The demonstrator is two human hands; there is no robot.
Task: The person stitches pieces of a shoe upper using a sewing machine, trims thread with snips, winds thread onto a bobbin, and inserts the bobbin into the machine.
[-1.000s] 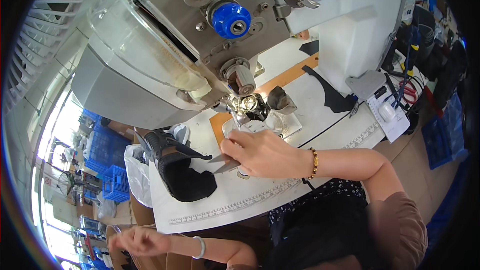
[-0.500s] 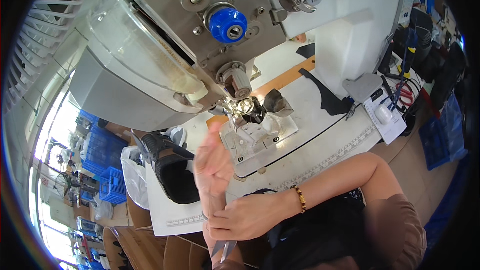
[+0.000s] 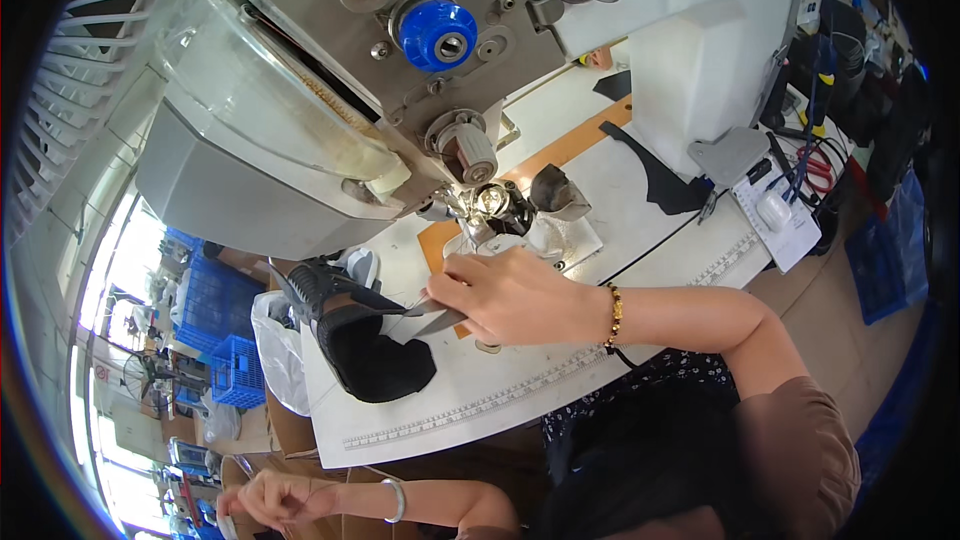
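My right hand (image 3: 515, 295), with a beaded bracelet at the wrist, is closed round a small pair of metal snips (image 3: 440, 322) in front of the sewing machine's needle area (image 3: 490, 205). The blades point left, over the edge of a black shoe (image 3: 375, 355). The shoe lies on the white table with its dark opening toward me; whether the blades touch it I cannot tell. Low at the left, past the table's edge, my left hand (image 3: 280, 498) wears a pale bangle. Its fingers are curled together, slightly blurred, and what they hold is not visible.
The machine head (image 3: 420, 30) with its blue knob hangs over the table. A ruler strip (image 3: 540, 380) runs along the front edge. Black cut pieces (image 3: 655, 175) lie at the right, beside a white power strip (image 3: 775, 205). A white plastic bag (image 3: 278, 350) and blue crates (image 3: 238, 370) are at the left.
My right hand has left my left wrist and moved up over the table, its snips now pointing left. My left hand has swung down to the lower left. The shoe has shifted slightly.
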